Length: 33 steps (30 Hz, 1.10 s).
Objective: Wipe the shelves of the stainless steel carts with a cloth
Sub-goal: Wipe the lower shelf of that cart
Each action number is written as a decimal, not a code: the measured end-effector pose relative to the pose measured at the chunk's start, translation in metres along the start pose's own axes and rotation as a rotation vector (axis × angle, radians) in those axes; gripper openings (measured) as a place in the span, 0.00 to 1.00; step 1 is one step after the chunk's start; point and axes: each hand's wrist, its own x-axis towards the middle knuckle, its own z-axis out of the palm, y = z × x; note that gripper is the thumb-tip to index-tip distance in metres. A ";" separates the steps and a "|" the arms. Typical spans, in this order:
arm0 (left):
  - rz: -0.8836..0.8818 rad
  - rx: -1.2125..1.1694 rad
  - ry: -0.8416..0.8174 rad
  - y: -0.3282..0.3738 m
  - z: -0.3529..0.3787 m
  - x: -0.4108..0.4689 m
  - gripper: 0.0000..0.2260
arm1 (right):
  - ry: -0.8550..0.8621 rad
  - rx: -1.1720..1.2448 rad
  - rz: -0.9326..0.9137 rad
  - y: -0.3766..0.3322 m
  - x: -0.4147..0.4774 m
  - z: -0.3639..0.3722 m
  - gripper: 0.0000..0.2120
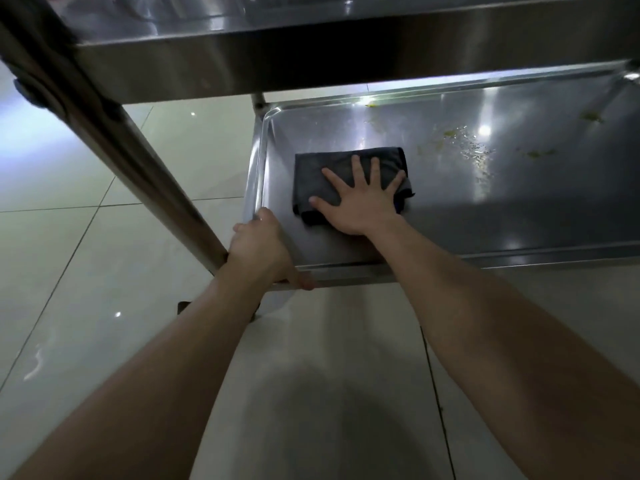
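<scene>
One dark folded cloth (346, 181) lies flat on the lower shelf (485, 209) of the steel cart, near its left rim. Right hand (360, 199), fingers spread straight, presses on the cloth. Left hand (263, 247) curls round the shelf's near-left corner. Yellowish residue (467, 147) lies further right. Upper shelf (346, 53) overhangs; tiled floor (86, 237) surrounds.

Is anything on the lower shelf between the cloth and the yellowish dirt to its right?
Nothing visible. Only bare steel of the lower shelf lies between the cloth under the right hand and the dirt.
</scene>
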 end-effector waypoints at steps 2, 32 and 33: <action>-0.011 -0.037 0.051 0.002 0.003 -0.005 0.63 | 0.030 0.010 -0.028 0.007 -0.027 0.012 0.44; -0.044 -1.206 0.846 -0.041 0.033 -0.047 0.14 | -0.001 0.000 -0.035 -0.100 0.028 0.003 0.38; -0.045 -1.215 0.854 -0.040 0.032 -0.047 0.14 | 0.004 -0.002 -0.027 -0.107 0.031 0.004 0.38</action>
